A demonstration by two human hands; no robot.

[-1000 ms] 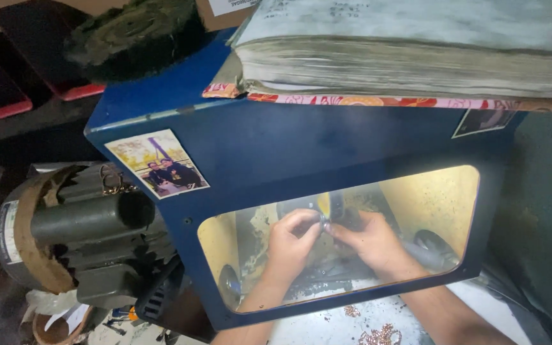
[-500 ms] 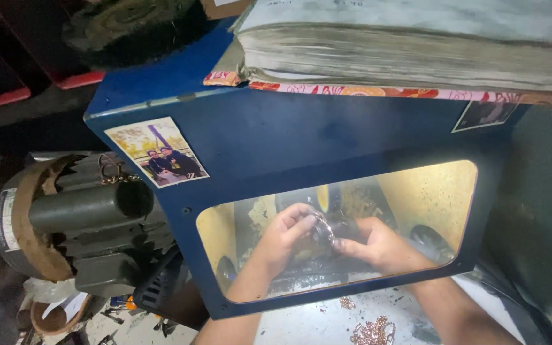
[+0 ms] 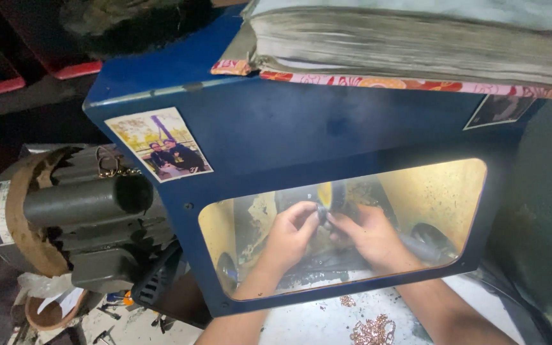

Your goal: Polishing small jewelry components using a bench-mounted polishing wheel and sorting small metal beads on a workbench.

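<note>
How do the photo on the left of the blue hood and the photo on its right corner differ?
The left photo is larger and fully in view; the right photo is smaller and partly tucked under the patterned strip. The left photo looks bright, with yellow and sky tones; the right photo looks dark and dim. Both are stuck flat on the blue hood and tilted.

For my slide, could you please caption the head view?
Both hands, left hand and right hand, hold a small dark piece inside a blue cabinet.
</note>
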